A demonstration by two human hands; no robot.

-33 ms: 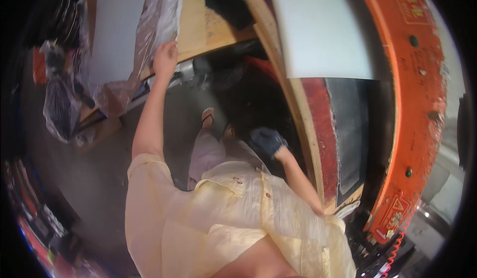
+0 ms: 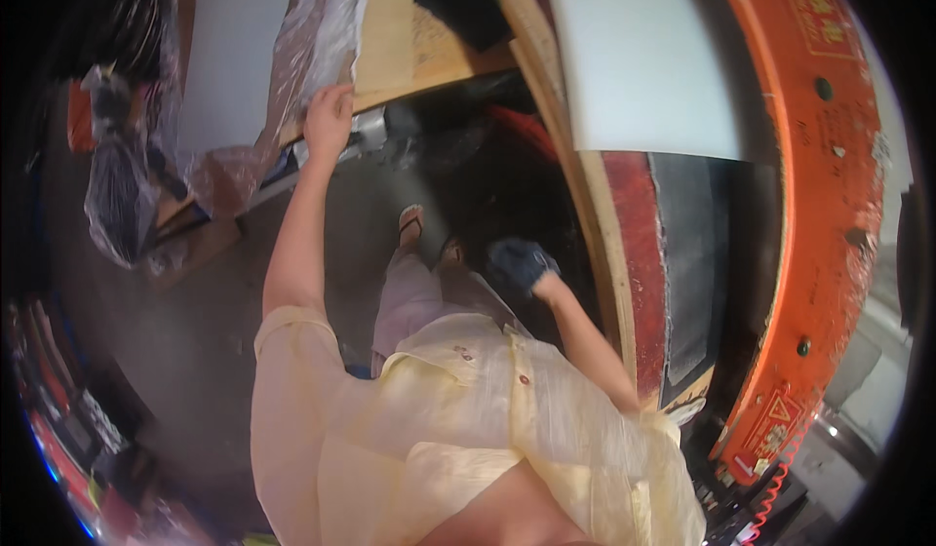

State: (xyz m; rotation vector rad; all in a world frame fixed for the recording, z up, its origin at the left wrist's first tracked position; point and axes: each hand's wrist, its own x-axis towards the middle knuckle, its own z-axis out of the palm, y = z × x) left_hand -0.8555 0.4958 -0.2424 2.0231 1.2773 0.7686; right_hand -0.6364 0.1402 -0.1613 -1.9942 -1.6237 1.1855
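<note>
My bare left hand (image 2: 329, 122) is at the near edge of a wooden bench, its fingers bent and closed at the border of a clear plastic film (image 2: 314, 44). This film lies wrinkled beside a pale flat sheet (image 2: 237, 54). A cream-coloured board (image 2: 386, 24) lies just right of the hand. My right hand (image 2: 524, 265) wears a dark blue-grey glove and hangs low, left of a curved-looking wooden edge (image 2: 597, 224). It touches nothing that I can see, and its fingers are not distinct enough to read.
To the right, a large white sheet (image 2: 648, 68) lies near a red strip (image 2: 634, 244) and a dark panel (image 2: 690, 263). An orange machine beam (image 2: 819, 205) runs down the right side, above a red coiled hose (image 2: 772, 502). A bagged dark bundle (image 2: 122, 205) hangs at left.
The whole view has shifted slightly, so the bench and beam appear a little farther right. My left hand stays at the film's edge; my gloved right hand has moved slightly left.
</note>
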